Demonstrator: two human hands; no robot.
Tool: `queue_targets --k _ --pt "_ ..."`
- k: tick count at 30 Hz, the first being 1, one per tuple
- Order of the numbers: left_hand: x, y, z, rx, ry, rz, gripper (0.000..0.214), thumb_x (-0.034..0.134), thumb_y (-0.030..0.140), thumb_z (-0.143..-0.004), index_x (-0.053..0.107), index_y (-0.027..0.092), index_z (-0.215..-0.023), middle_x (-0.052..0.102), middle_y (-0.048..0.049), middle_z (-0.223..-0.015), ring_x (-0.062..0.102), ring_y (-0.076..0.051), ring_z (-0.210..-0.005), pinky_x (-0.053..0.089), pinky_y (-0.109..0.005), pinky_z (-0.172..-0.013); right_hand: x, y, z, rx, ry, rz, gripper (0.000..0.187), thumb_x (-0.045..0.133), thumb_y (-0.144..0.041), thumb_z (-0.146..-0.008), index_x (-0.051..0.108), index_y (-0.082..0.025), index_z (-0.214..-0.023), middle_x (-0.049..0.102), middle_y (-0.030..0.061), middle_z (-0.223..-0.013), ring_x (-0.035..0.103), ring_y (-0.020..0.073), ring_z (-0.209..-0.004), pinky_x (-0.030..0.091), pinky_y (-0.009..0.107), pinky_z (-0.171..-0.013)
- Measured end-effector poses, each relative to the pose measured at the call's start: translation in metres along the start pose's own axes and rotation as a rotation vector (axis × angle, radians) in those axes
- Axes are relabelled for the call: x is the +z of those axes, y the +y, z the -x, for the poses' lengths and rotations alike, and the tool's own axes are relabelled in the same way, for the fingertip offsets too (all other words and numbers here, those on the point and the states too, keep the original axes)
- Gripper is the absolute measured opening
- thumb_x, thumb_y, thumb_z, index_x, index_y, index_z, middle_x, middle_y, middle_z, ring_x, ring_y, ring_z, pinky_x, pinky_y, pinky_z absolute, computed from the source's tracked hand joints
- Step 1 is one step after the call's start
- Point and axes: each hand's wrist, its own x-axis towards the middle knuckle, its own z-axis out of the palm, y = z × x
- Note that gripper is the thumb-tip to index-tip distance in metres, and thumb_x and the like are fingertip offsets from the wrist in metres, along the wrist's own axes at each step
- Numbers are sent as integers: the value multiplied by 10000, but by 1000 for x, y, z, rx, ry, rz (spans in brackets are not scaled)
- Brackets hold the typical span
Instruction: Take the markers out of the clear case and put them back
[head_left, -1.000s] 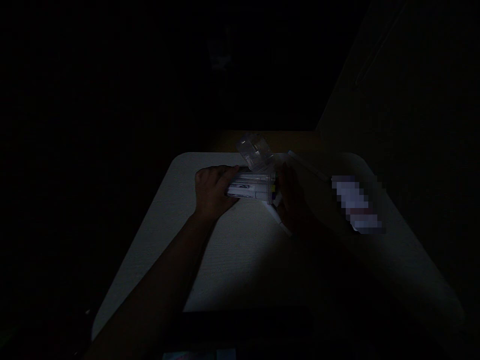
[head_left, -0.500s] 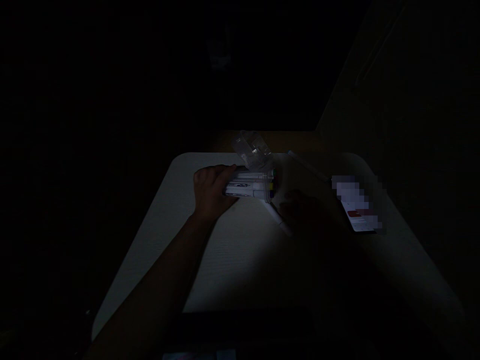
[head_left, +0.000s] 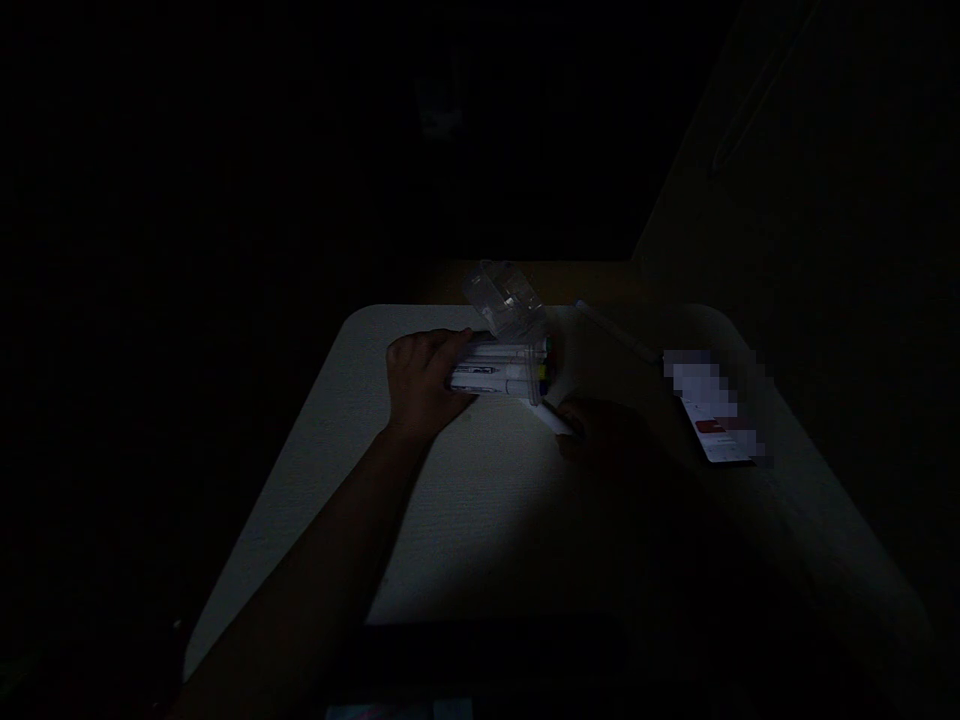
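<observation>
The left hand (head_left: 421, 385) clasps a bundle of white markers (head_left: 499, 372) lying on the pale bench (head_left: 457, 520), with a clear plastic lid (head_left: 502, 298) tilted up at the bundle's far side. The right hand (head_left: 604, 438), in shadow, touches the end of a single white marker (head_left: 553, 418); whether it grasps, I cannot tell. A smartphone (head_left: 716, 425) lies to the right, its screen blurred.

RM: v. dim, most of it near black | DESK: pale off-white textured rect. desk (head_left: 315, 500), rounded cnrs, faint light on top, brightest mid-surface | BEHIND: narrow tan wood-toned surface (head_left: 525, 280) past far edge | R SIDE: dark olive wall (head_left: 712, 180), thin diag. line | FAR: small faint pale shape (head_left: 439, 120), too dim to ID
</observation>
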Motion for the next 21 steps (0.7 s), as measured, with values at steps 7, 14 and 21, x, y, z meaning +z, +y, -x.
queue_targets --k 7,14,21 --pt "-2 1 -1 46 61 12 667 642 471 -647 446 243 -1241 590 -75 -1055 501 -236 -956 318 -363 -831 -13 8 -1 50 195 -96 323 481 -311 -801 634 -182 -1055 641 82 -1082 604 209 -954 461 322 -794" --pt "-1 0 1 16 35 51 654 619 508 -670 446 245 -1244 584 -84 -1068 494 -243 -962 308 -378 -830 -18 22 -1 53 563 -290 231 565 -259 -726 682 -173 -905 687 69 -934 639 183 -806 503 303 -696" --pt "2 -1 2 22 53 45 661 617 523 -673 444 249 -1249 581 -82 -1070 492 -245 -968 311 -381 -825 -16 30 -2 13 726 -364 236 575 -299 -725 673 -187 -908 683 50 -910 634 170 -784 503 304 -678"
